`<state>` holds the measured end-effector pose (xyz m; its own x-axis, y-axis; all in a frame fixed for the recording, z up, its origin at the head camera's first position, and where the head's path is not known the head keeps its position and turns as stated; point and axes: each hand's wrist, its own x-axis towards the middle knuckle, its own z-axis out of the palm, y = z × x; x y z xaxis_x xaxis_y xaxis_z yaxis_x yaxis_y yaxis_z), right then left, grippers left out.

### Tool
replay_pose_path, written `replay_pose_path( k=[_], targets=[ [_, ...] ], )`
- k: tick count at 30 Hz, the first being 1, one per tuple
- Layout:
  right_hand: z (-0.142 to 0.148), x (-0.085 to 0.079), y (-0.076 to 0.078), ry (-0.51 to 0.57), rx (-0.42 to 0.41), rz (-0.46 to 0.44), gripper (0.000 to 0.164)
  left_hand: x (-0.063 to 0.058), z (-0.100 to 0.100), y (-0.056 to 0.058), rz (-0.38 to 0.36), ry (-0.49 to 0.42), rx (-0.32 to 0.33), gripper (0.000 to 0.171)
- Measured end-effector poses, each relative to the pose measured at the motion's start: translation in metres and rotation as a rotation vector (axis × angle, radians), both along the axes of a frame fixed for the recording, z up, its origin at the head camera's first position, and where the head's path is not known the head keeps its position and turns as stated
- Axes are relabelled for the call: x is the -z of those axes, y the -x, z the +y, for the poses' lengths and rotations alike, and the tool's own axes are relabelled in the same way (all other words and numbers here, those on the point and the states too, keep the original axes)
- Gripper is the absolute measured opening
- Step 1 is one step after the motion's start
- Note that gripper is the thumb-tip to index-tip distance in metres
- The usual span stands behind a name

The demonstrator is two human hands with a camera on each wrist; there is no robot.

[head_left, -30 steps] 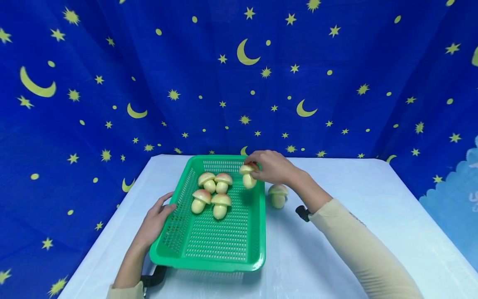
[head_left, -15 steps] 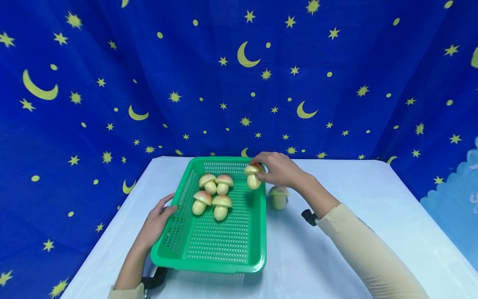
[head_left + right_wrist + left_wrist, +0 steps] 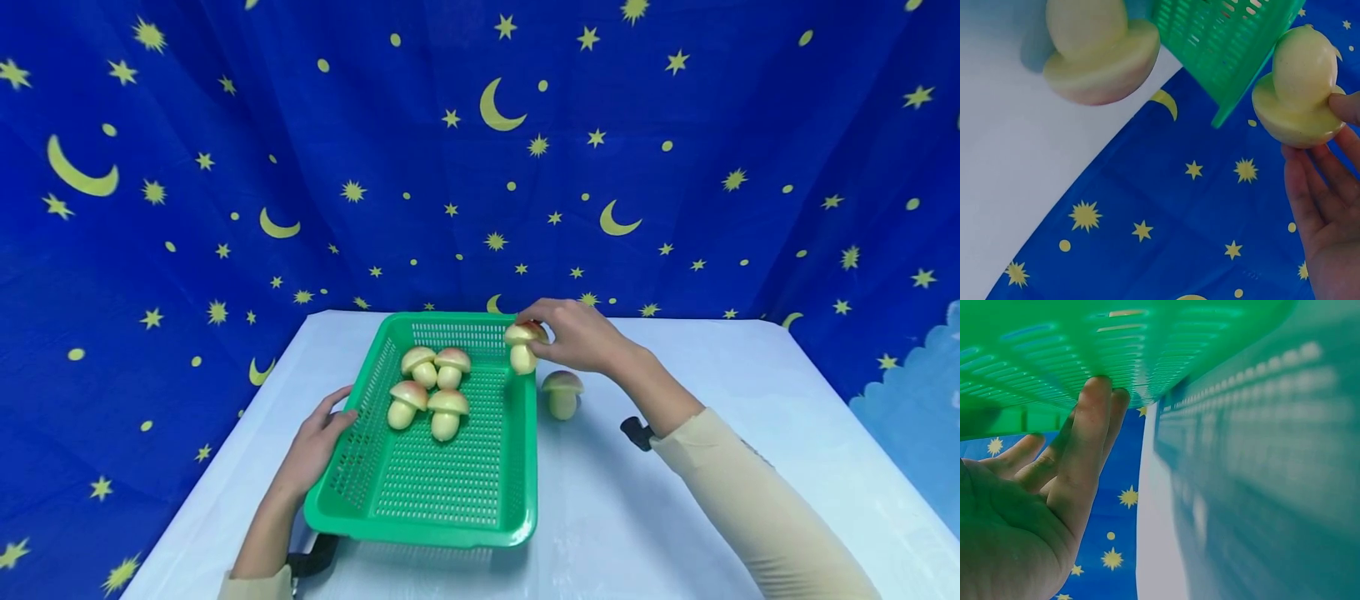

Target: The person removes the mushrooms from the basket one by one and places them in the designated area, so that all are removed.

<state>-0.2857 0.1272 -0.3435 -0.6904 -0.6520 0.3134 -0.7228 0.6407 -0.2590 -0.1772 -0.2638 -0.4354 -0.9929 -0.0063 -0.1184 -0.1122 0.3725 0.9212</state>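
Note:
A green plastic basket with slotted walls appears raised off the white table, and several toy mushrooms with yellow stems and reddish caps, such as one toy mushroom, lie in its far half. My left hand holds the basket's left side, thumb at the rim; in the left wrist view its fingers reach up against the slotted plastic. My right hand pinches another toy mushroom by the cap, over the basket's far right rim. Outside the basket, beside its right wall, a further toy mushroom stands cap up on the table.
The white table extends to the right of the basket. Behind and beside it hangs a blue cloth with yellow moons and stars. A black strap is on the right wrist.
My right hand has drifted right with its toy mushroom, from inside the basket's far right corner to over the rim. The left hand and basket stay nearly in place.

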Motion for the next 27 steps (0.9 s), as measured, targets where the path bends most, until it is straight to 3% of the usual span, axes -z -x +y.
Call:
replay_pose_path(
  k=[27],
  targets=[
    [0.02,0.0,-0.009,-0.039,0.066,-0.054,0.03,0.002,0.0,-0.001,0.019,-0.005,-0.007,0.054]
  ],
)
